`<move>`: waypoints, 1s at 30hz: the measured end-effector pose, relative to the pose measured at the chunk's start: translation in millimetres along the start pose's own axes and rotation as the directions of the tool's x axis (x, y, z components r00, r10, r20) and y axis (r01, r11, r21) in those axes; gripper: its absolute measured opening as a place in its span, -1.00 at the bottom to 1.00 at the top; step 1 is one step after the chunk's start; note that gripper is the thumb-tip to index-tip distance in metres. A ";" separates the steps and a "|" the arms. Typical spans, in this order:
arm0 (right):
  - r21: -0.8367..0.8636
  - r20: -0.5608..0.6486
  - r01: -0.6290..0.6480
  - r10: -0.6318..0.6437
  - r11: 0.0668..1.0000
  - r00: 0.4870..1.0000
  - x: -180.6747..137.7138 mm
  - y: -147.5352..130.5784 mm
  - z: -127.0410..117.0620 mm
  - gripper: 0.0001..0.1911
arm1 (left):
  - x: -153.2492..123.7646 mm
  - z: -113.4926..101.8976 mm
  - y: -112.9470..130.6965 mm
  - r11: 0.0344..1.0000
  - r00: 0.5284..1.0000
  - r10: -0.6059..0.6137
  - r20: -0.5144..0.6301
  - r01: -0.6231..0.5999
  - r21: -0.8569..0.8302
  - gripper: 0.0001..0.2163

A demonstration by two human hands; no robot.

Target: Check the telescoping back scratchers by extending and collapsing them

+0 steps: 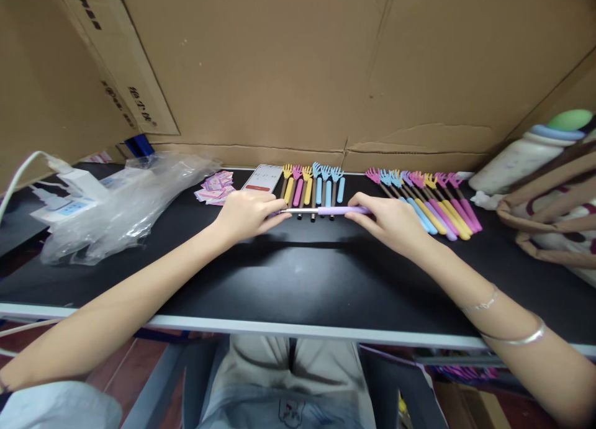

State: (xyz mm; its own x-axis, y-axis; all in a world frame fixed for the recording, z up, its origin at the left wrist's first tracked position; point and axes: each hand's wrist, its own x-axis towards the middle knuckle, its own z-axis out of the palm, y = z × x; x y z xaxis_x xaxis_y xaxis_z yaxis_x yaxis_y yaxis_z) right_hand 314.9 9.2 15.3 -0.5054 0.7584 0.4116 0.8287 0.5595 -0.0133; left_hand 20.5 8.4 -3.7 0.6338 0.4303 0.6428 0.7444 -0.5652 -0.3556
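Note:
Both hands hold one telescopic back scratcher [321,211] sideways above the black table [288,280]. My left hand [249,213] is closed on its hidden claw end, where the thin metal rod starts. My right hand [391,221] is closed on its purple handle. Just behind the scratcher lies a row of several scratchers [311,184] in yellow, pink and blue, claws pointing away from me. A second, fanned row of scratchers [426,199] in blue, purple, yellow and pink lies to the right, touching my right hand.
A phone [261,177] lies face up next to small pink packets [215,187]. Crumpled clear plastic bags [118,208] and a white charger with cable [69,180] fill the left side. A bottle [526,159] and a bag [554,218] sit at right. Cardboard walls [298,69] stand behind.

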 end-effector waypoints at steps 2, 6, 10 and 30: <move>0.004 0.005 0.003 -0.003 1.000 1.000 0.2 0.5 0.2 -0.70 | -0.2 0.5 0.2 1.000 1.000 0.003 -0.005 -0.003 0.000 -0.66; -0.003 0.017 0.011 -0.011 1.000 1.000 0.3 1.5 0.6 -0.70 | -0.7 1.3 0.4 1.000 1.000 -0.002 -0.013 0.002 0.008 -0.68; -0.020 0.032 0.013 -0.012 1.000 0.999 0.2 1.4 0.3 -0.71 | -1.5 2.1 0.6 1.000 1.000 0.000 -0.015 0.000 0.009 -0.68; -0.008 0.076 -0.001 0.002 1.000 0.997 -0.4 -1.0 -1.6 -0.71 | -0.4 -0.6 0.4 1.000 0.999 -0.011 0.039 0.012 -0.021 -0.67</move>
State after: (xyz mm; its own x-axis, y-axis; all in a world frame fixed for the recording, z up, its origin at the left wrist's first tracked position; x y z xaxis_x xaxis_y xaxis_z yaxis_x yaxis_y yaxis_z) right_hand 314.7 7.8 16.6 -0.5207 0.7826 0.3411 0.8313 0.5558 -0.0064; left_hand 20.4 7.6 -3.8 0.6335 0.4638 0.6194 0.7471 -0.5750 -0.3336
